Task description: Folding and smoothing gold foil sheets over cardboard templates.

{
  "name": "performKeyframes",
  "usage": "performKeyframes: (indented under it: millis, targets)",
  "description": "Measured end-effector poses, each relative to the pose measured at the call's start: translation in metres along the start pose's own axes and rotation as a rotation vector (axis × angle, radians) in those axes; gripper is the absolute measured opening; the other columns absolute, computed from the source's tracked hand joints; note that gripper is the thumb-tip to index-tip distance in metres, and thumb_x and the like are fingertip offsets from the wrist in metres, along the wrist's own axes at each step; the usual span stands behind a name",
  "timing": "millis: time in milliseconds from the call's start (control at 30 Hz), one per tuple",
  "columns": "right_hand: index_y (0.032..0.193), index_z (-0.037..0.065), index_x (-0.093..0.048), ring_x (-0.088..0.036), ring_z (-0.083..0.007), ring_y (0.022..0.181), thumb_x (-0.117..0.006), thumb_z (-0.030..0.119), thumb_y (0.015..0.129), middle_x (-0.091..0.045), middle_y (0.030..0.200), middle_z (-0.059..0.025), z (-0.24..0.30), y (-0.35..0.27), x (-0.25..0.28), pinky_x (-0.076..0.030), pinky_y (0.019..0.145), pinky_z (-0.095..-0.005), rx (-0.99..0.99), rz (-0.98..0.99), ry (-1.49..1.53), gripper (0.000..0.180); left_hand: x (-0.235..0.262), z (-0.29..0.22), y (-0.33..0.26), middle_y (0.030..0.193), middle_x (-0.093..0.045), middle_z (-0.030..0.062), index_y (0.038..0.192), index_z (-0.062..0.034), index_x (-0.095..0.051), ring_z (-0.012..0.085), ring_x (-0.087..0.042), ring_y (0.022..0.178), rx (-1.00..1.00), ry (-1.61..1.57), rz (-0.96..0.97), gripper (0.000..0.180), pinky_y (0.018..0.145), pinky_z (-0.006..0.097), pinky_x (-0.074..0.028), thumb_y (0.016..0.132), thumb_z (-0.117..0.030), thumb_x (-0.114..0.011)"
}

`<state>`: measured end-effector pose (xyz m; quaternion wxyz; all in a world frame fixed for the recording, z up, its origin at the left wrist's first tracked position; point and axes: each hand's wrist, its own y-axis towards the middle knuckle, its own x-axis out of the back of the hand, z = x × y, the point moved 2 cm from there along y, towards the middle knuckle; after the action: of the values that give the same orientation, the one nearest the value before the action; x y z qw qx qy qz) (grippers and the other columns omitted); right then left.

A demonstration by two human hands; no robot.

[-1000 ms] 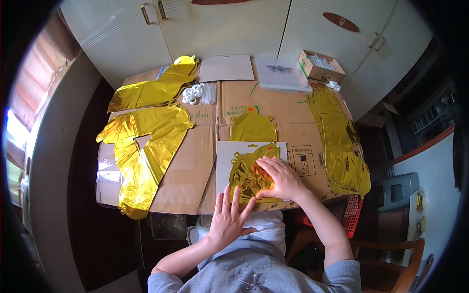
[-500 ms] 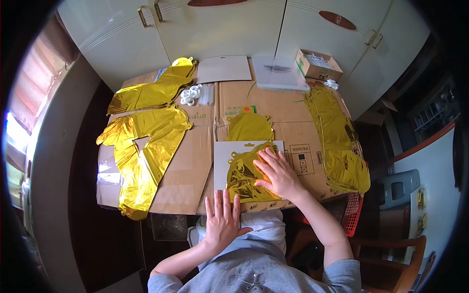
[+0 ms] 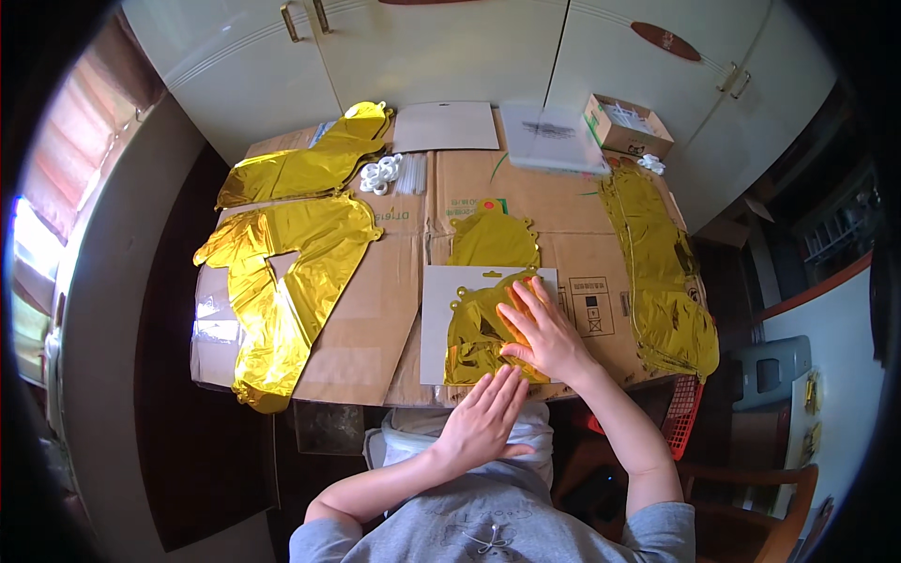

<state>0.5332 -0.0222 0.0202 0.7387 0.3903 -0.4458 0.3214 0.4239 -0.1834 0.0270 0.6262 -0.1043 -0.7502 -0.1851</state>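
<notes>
A folded gold foil balloon lies on a white card at the cardboard's near edge. My right hand rests flat on the foil's right side, fingers stretched out; an orange glint shows beside them. At the foil's lower edge are the straight fingertips of my left hand; its fingers lie side by side, the thumb apart, and it holds nothing. Whether those fingertips press the foil or the card edge, I cannot tell. Just beyond the card, another gold foil piece lies flat, partly covered by it.
Flat gold foil balloons lie at left and right. Toward the back are white rings, clear straws, a white card, a clear plastic stack and an open box. A red basket hangs below the right edge.
My left hand has moved right along the near edge to the foil's lower edge, its fingers drawing together. My right hand stays on the foil. The view has shifted slightly.
</notes>
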Motion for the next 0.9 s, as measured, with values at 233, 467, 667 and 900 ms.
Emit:
performKeyframes:
  millis: [233, 467, 667, 900]
  targets:
    - [0.136, 0.01, -0.05, -0.024, -0.0431, 0.141, -0.063, 0.045, 0.088, -0.032, 0.149, -0.02, -0.001, 0.0, 0.001, -0.032, 0.112, -0.0513, -0.019, -0.018, 0.015, 0.062, 0.002, 0.015, 0.004, 0.149, -0.032, 0.0284, 0.145, -0.0054, -0.039, 0.0523, -0.025, 0.138, 0.163, 0.049, 0.064, 0.104, 0.113, 0.058, -0.021, 0.075, -0.082, -0.044]
    - [0.138, 0.008, -0.047, -0.023, -0.0426, 0.142, -0.059, 0.045, 0.091, -0.029, 0.151, -0.0211, -0.001, -0.002, 0.001, -0.031, 0.112, -0.0518, -0.031, -0.025, 0.023, 0.06, 0.01, 0.029, -0.007, 0.147, -0.028, 0.0345, 0.148, -0.0124, -0.037, 0.0561, -0.02, 0.138, 0.224, 0.032, 0.086, 0.105, 0.113, 0.06, -0.019, 0.072, -0.085, -0.045]
    - [0.145, 0.011, -0.038, -0.015, -0.0427, 0.144, -0.073, 0.064, 0.069, -0.02, 0.155, -0.0192, 0.001, -0.002, 0.015, -0.027, 0.114, -0.0526, -0.017, 0.101, 0.092, 0.099, 0.011, 0.039, -0.015, 0.146, -0.027, 0.0376, 0.147, -0.0053, -0.035, 0.0535, -0.02, 0.14, 0.243, 0.02, 0.087, 0.111, 0.114, 0.059, -0.017, 0.071, -0.086, -0.042]
    - [0.149, 0.017, -0.031, -0.013, -0.0451, 0.144, -0.077, 0.07, 0.055, -0.013, 0.157, -0.0197, -0.008, -0.003, 0.022, -0.025, 0.114, -0.0554, 0.004, 0.206, 0.044, 0.118, 0.017, 0.037, -0.013, 0.145, -0.031, 0.0367, 0.146, -0.0022, -0.036, 0.0503, -0.024, 0.14, 0.249, 0.063, 0.093, 0.112, 0.114, 0.058, -0.018, 0.071, -0.085, -0.044]
